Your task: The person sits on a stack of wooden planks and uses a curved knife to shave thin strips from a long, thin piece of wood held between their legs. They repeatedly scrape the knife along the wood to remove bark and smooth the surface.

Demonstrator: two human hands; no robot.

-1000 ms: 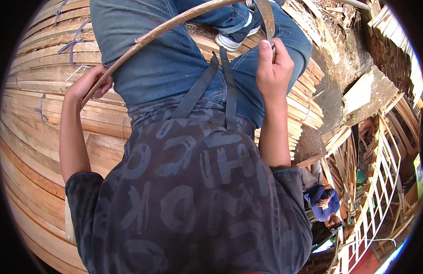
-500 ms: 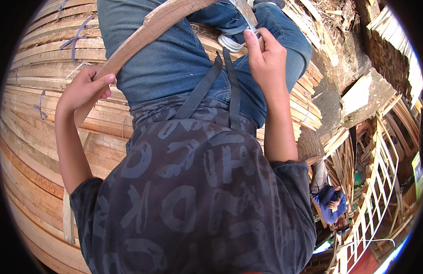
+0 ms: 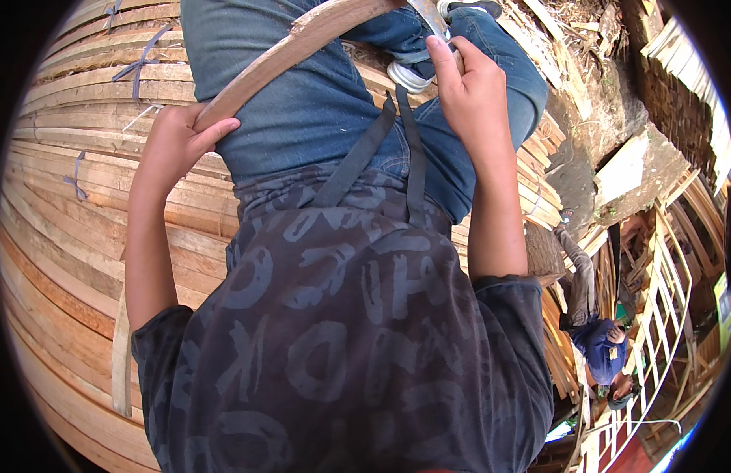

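A long strip of pale wood [image 3: 283, 63] slants across my lap, running from the left up past the top edge. My left hand [image 3: 179, 150] is closed round it beside my left thigh, thumb along the strip. The strip's lower end [image 3: 123, 355] shows again beyond my left forearm. Above my right knee, my right hand [image 3: 474, 91] is closed on a knife [image 3: 430, 17], its thumb pressed near the grey blade. The blade reaches up beside the wood at the top edge; whether they touch I cannot tell. The knife's handle is mostly hidden in my fingers.
Stacked wooden strips [image 3: 58, 236] lie on the left, some bundled with blue ties [image 3: 137, 67]. At right are a stone slab [image 3: 645, 169], a light wooden lattice [image 3: 653, 331] and a person in a blue top [image 3: 600, 347]. Wood scraps [image 3: 551, 47] litter the ground.
My left hand has shifted right and slightly up, with the wooden strip moving right. My right hand and the knife appear slightly farther right and higher. The whole view has also shifted a little.
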